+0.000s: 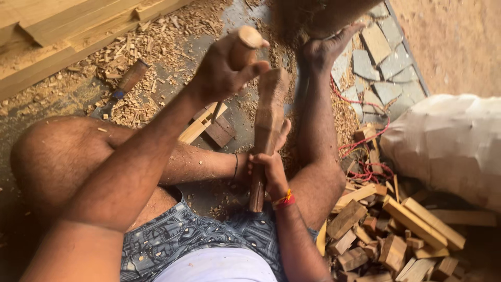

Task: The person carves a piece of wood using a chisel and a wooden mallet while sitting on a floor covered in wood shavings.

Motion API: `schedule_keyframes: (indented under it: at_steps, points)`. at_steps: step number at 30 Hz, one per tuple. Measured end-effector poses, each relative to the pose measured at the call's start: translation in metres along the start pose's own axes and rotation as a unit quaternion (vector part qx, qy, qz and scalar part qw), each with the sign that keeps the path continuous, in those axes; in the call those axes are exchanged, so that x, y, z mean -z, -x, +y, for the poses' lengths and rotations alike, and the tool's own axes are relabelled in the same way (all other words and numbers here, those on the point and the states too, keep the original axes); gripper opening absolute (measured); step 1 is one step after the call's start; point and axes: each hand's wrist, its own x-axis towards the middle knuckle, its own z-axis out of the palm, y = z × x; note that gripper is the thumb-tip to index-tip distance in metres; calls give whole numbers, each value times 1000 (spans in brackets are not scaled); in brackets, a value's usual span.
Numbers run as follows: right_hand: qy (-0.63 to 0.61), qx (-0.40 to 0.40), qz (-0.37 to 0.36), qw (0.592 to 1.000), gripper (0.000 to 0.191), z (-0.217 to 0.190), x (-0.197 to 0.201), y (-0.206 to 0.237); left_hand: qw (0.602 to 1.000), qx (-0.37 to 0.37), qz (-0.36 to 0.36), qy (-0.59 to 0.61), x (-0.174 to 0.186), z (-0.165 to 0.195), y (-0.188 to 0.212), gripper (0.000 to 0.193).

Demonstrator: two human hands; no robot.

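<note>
1. Right hand (271, 169): fingers wrapped fully around the handle of a wooden mallet (267, 130), a red and yellow thread band at the wrist. The mallet is a long, rough-hewn brown club, its handle running down past the fist and its broad, worn head rising above the fingers.
2. Left hand (224, 70): fingers curled tight about a chisel (241, 49), whose smooth, rounded pale wooden handle stands out above the fist. A thin dark shaft shows below the fingers, slanting down toward the wood beneath.
3. Workpiece (206, 122): jointed pale wooden bars with a darker square block, lying on the floor just under the left fingers, beside the mallet head.
4. Scrap blocks (386, 230): a heap of short, squared offcuts, tan and pale, well to the right of the right hand.
5. Red cord (365, 136): thin, looped over shavings above the heap.
6. Sack (449, 141): whitish, woven, bulging, beyond the blocks.
7. Second chisel (122, 86): brown wooden handle, blue collar, lying among curled shavings left of the left hand.
8. Planks (62, 26): long pale sawn boards, farthest away.
</note>
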Motion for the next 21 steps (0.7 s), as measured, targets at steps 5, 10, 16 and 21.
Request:
schedule_keyframes:
  at_steps: [5,10,16,21]
  points:
    - [77,124,20,989,24,-13,-8,16,999,-42,0,0,1,-19,-1,46]
    - [155,264,101,947,32,-62,-5,51,988,-143,44,-39,11,-23,-2,40]
    - [169,555,101,808,22,-150,49,75,975,-197,30,-101,-24,-5,23,39]
    - [114,686,-13,719,15,-241,88,106,985,-158,8,-67,-16,3,38,37]
